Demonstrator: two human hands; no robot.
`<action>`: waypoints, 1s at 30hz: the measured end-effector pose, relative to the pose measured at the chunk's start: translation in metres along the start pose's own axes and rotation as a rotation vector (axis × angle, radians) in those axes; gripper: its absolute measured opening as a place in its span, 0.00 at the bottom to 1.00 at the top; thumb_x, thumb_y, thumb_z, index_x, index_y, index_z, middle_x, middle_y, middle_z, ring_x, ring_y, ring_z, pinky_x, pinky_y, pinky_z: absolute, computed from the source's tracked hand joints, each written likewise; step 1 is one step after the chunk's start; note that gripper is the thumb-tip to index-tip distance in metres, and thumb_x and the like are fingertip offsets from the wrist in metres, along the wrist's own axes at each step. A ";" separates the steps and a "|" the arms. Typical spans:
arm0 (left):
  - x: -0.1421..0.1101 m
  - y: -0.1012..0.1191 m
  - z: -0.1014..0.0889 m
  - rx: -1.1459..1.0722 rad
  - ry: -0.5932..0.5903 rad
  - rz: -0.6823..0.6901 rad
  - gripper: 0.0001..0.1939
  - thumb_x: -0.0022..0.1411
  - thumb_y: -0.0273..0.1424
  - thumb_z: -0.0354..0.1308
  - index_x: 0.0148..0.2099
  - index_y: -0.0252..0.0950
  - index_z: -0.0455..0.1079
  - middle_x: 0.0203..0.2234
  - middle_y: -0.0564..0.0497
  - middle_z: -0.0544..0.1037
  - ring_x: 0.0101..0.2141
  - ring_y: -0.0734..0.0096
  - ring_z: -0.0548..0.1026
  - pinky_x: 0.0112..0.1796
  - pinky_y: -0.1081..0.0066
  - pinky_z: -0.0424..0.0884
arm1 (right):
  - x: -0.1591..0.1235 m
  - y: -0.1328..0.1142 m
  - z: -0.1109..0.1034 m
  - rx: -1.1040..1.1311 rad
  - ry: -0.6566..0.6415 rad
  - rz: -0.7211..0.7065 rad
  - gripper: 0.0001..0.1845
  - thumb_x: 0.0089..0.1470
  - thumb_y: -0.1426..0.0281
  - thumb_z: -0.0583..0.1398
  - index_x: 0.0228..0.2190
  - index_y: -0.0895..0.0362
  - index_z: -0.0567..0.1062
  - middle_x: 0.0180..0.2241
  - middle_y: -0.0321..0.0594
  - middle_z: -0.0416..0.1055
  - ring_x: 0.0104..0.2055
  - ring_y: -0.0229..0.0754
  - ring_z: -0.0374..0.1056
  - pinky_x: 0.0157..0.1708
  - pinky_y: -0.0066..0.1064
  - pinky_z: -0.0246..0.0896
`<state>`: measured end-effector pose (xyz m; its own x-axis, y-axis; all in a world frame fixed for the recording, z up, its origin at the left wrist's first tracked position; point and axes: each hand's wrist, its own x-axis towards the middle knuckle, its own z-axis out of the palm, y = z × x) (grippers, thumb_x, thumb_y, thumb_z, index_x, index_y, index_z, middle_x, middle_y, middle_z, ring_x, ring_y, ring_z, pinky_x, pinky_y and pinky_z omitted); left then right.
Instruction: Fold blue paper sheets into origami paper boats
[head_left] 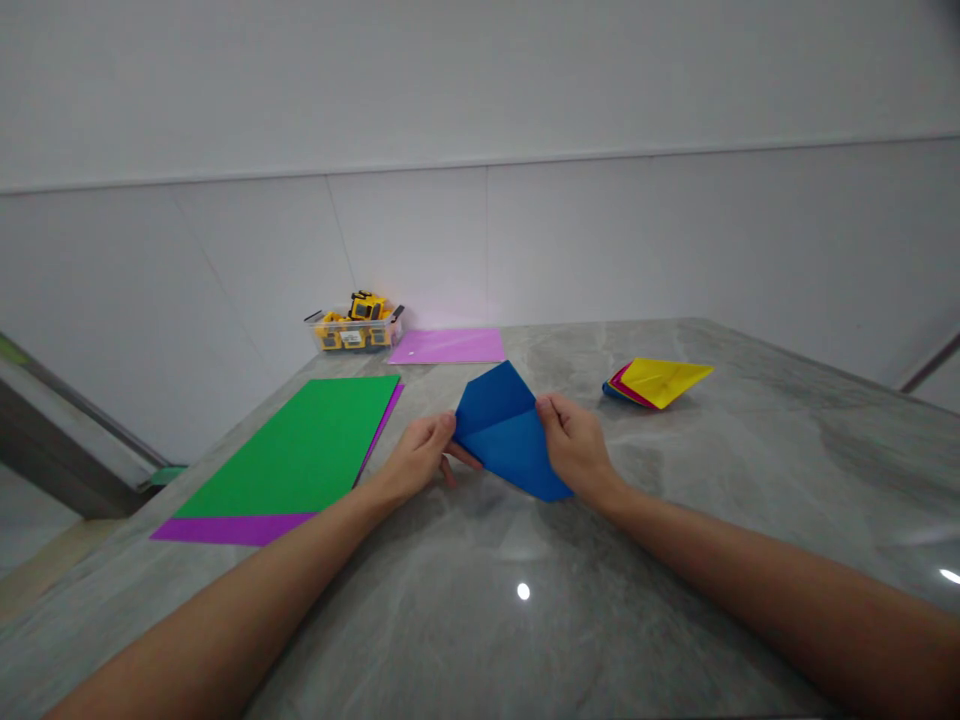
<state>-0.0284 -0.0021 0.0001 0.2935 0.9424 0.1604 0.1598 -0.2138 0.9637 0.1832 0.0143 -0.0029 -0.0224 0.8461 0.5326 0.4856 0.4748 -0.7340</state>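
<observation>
A folded sheet of blue paper (pixel 504 425) is held up over the table, with a crease running across its middle and its corners angled. On its left edge, my left hand (pixel 424 455) pinches the paper between thumb and fingers, some fingers reaching beneath it. My right hand (pixel 577 445) grips the opposite edge, thumb on top; its other fingers are partly hidden. To the right lie folded paper pieces (pixel 664 382), nested together, with yellow outermost and pink and blue layers showing at one end.
On the grey marbled table (pixel 480 600), a green sheet (pixel 300 445) lies over a purple sheet (pixel 232 530) at left. Against the wall stand a clear plastic bin (pixel 356 335) of yellow toy vehicles (pixel 367 307) and a pink sheet (pixel 450 346).
</observation>
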 end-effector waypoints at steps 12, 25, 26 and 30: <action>0.001 0.004 0.001 0.277 0.229 -0.025 0.17 0.62 0.46 0.53 0.37 0.36 0.65 0.09 0.58 0.69 0.10 0.69 0.71 0.11 0.79 0.60 | -0.009 -0.001 0.011 0.626 -0.453 0.266 0.19 0.48 0.53 0.62 0.29 0.57 0.73 0.26 0.37 0.72 0.29 0.42 0.68 0.30 0.33 0.63; -0.001 0.008 0.004 0.116 0.244 -0.123 0.20 0.60 0.50 0.53 0.32 0.37 0.61 0.07 0.62 0.64 0.05 0.76 0.61 0.08 0.78 0.60 | -0.009 -0.004 0.014 0.958 -0.512 0.478 0.21 0.44 0.59 0.68 0.38 0.60 0.78 0.32 0.44 0.79 0.32 0.45 0.75 0.37 0.40 0.70; -0.001 0.008 0.004 0.094 0.243 -0.119 0.20 0.60 0.50 0.54 0.33 0.37 0.62 0.07 0.62 0.64 0.05 0.76 0.61 0.09 0.77 0.63 | -0.010 -0.004 0.013 0.944 -0.526 0.472 0.21 0.44 0.59 0.68 0.38 0.60 0.77 0.33 0.44 0.79 0.32 0.45 0.75 0.37 0.40 0.70; -0.001 0.008 0.007 0.053 0.251 -0.117 0.19 0.61 0.48 0.53 0.36 0.36 0.63 0.05 0.62 0.63 0.06 0.76 0.62 0.14 0.75 0.70 | -0.012 -0.005 0.012 0.953 -0.586 0.480 0.23 0.43 0.60 0.69 0.39 0.62 0.77 0.35 0.47 0.79 0.34 0.48 0.75 0.40 0.44 0.70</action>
<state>-0.0207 -0.0069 0.0056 0.0287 0.9943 0.1031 0.2299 -0.1069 0.9673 0.1709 0.0046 -0.0112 -0.5277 0.8489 0.0316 -0.2781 -0.1374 -0.9507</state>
